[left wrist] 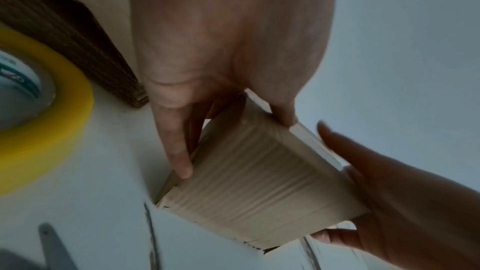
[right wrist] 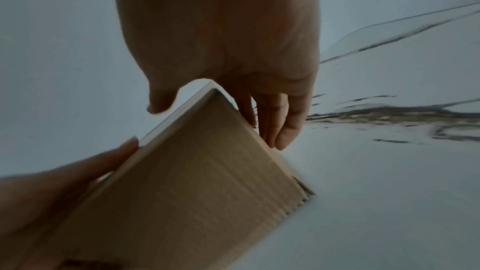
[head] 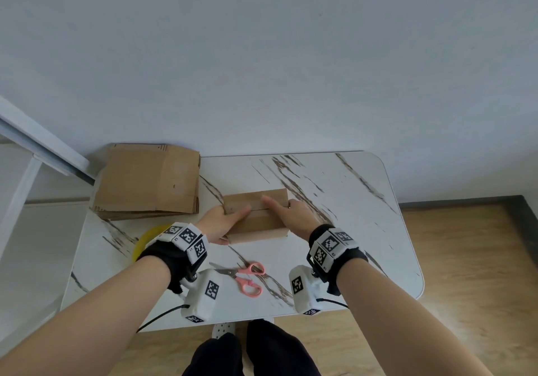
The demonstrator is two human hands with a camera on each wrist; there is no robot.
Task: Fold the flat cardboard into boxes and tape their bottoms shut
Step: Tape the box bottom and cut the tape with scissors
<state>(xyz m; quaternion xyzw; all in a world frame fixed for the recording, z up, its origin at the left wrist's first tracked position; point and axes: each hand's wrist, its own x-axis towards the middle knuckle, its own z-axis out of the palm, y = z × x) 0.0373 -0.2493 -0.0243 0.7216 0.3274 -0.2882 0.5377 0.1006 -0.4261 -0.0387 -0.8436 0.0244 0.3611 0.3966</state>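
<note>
A small brown cardboard box (head: 257, 224) stands on the marble table (head: 364, 230), its two top flaps folded shut with a seam between them. My left hand (head: 222, 223) holds the box's left end, thumb lying on the top flaps and fingers (left wrist: 179, 157) down the side. My right hand (head: 294, 215) holds the right end the same way, thumb on top and fingers (right wrist: 280, 126) against the side wall. The wrist views show the box (left wrist: 259, 188) (right wrist: 194, 192) clamped between both hands. A stack of flat cardboard (head: 148, 180) lies at the table's back left.
A yellow tape roll (head: 145, 239) (left wrist: 52, 130) lies left of my left wrist. Pink-handled scissors (head: 244, 276) lie near the front edge between my forearms. A wall stands behind the table, wooden floor to the right.
</note>
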